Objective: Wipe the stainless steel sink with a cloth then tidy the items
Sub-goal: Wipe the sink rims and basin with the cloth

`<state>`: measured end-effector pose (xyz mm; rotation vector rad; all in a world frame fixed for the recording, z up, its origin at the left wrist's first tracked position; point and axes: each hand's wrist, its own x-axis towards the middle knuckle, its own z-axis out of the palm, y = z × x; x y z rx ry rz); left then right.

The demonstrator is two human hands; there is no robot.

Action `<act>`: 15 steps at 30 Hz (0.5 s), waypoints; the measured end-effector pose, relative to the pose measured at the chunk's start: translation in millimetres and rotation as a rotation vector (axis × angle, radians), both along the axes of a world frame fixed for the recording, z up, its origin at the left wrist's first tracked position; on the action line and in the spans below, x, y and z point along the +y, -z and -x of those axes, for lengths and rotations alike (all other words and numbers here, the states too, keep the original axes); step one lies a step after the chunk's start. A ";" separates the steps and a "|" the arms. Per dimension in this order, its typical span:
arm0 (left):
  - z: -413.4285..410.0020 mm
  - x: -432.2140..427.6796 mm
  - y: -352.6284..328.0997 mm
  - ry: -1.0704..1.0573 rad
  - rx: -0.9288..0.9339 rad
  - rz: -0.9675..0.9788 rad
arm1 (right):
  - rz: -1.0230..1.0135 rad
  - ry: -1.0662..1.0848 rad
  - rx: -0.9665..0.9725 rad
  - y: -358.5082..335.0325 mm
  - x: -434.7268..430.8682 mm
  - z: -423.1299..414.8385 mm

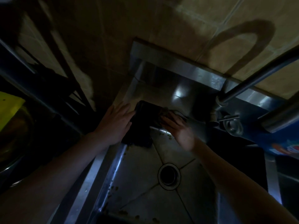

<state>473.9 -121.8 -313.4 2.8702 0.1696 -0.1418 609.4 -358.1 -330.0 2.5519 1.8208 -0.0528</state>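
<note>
The dark cloth is lying bunched in the stainless steel sink, in the far left corner of the basin, at about eleven o'clock from the drain. Its lower end is sagging down by the basin's left wall. Its upper part is looking flat with a rounded corner, and the dim light is hiding the rest.

The left grip is sitting at nine o'clock of the cloth. Its fingers are stretching out straight and together, with the tips touching the cloth's left edge. It is released and curling round nothing. The right grip is sitting at about four o'clock of the cloth and is blurred. Its fingers are reaching out flat, with the tips resting on the cloth's right end, and as far as the blur shows it is released too. So the cloth is lying between the two grips, touched by both and grasped by neither.

Small food scraps are lying on the basin floor along the left wall, with more at five o'clock of the cloth. At two o'clock the faucet is rising from the far right rim and casting a curved shadow on the tiled wall. At three o'clock a blue packet is standing on the worktop beside the sink. At ten o'clock a dark rack is standing, and at nine o'clock something yellow is showing at the frame's left edge.
</note>
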 end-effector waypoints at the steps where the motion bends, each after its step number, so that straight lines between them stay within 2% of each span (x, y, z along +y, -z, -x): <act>1: 1.0 -0.6 1.0 -0.002 -0.004 0.010 | 0.028 -0.063 -0.028 0.9 -1.0 -5.6; 2: 2.3 -1.3 1.8 -0.005 -0.008 0.013 | 0.027 -0.124 -0.083 4.3 -2.3 -12.4; 6: 8.5 -4.8 3.4 -0.010 -0.007 -0.001 | 0.298 -0.256 -0.179 14.1 0.6 -30.8; 11: 13.6 -14.1 3.1 -0.027 0.006 -0.022 | 0.552 -0.259 -0.192 31.5 -5.5 -36.2; 12: 15.0 -15.9 3.1 -0.036 0.006 -0.026 | 0.584 -0.234 -0.224 31.3 -11.4 -38.7; 15: 19.6 -23.0 4.8 -0.044 0.025 -0.013 | 0.673 -0.133 -0.152 39.5 -53.0 -45.3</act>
